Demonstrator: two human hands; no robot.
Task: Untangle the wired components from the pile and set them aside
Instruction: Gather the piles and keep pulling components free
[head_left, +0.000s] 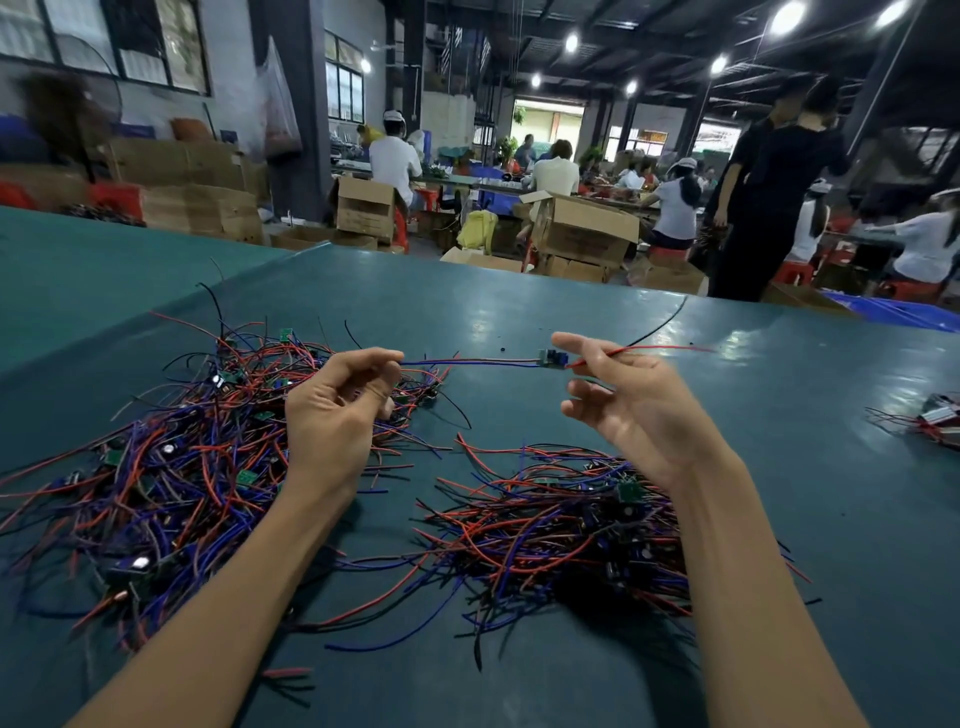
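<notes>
Above the green table (519, 301), left hand (332, 410) and right hand (628, 405) pinch one wired component (545, 358) (by its leads).

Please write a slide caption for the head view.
The left hand and right hand hold one wired board by its wires; two wire piles lie on the table.

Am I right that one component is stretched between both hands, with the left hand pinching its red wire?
Not quite: the head view shows the left hand pinching its blue wire; the red wire is in the right hand. Otherwise correct.
</notes>
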